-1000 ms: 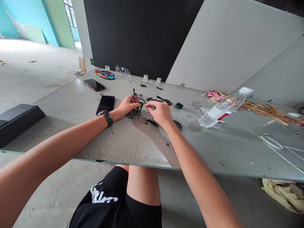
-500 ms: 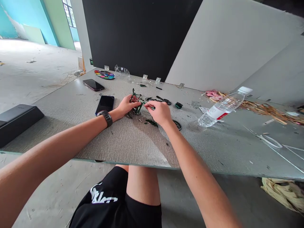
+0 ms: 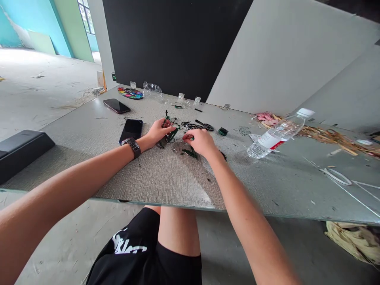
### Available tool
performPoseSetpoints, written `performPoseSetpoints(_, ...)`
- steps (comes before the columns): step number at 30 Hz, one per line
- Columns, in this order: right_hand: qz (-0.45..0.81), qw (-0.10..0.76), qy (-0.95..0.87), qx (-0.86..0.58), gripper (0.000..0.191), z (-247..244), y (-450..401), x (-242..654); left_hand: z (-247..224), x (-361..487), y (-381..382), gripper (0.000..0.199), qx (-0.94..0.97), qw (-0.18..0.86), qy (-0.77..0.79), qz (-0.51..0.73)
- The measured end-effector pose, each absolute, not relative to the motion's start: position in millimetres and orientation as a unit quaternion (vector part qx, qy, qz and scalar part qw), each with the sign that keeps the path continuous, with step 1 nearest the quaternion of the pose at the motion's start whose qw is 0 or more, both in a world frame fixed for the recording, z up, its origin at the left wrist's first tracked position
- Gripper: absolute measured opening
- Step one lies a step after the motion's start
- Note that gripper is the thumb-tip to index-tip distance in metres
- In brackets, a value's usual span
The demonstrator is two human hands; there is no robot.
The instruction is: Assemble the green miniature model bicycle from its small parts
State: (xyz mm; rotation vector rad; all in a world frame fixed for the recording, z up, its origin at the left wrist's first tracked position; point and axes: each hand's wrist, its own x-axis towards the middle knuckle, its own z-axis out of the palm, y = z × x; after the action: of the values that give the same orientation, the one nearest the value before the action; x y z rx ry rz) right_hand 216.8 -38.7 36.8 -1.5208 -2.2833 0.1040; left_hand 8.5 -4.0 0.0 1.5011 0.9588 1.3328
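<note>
1. Two bare hands sit near the middle of the frame, just apart, over a grey desk (image 3: 166,178) with a fine-ribbed surface.
2. The left hand (image 3: 157,131), a black link-band wristwatch (image 3: 135,148) behind it, holds a small dark-green model bicycle frame (image 3: 171,135) — fingers closed on it, the frame upright at the centre of the picture.
3. The right hand (image 3: 201,141), just right of the frame, has its fingers pinched narrow on a small green piece (image 3: 192,138) — mostly hidden, so its shape is unclear.
4. Below those fingers lies a flat, dark-green part (image 3: 190,152); behind the hand, slightly higher, lie black wheeled bicycle parts (image 3: 209,127).
5. Right of centre stands a small, dark-green blocky part (image 3: 223,131); farther right, a clear plastic bottle (image 3: 271,141) with a white-and-red label and white cap.
6. Left of centre lies a black-screened phone (image 3: 131,130) near the watch; toward the upper left, a second dark phone (image 3: 116,105) and a multicoloured oval palette (image 3: 130,93).
</note>
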Motion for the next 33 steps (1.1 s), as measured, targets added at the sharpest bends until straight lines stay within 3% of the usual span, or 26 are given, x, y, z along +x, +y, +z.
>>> performPoseSetpoints(6, 0.040, 0.199, -0.815, -0.543, 0.012, 34.6, -37.0, 220.0, -1.1, 7.4, -3.9, 0.021, 0.609, 0.441, 0.389, 0.532)
performPoseSetpoints(12, 0.088, 0.373, -0.807, -0.450, 0.034, 34.2, -38.9, 209.7, 1.2, 7.4, -6.2, 0.021, 0.627, 0.440, 0.370, 0.525)
performPoseSetpoints(25, 0.086, 0.389, -0.800, -0.448, 0.012, 33.8, -42.6, 201.7, 6.8, 9.7, -11.4, 0.007, 0.627, 0.473, 0.356, 0.505)
performPoseSetpoints(33, 0.083, 0.381, -0.796, -0.463, 0.011, 37.9, -46.3, 198.6, 4.3, 7.0, -10.2, 0.019, 0.654, 0.471, 0.319, 0.499)
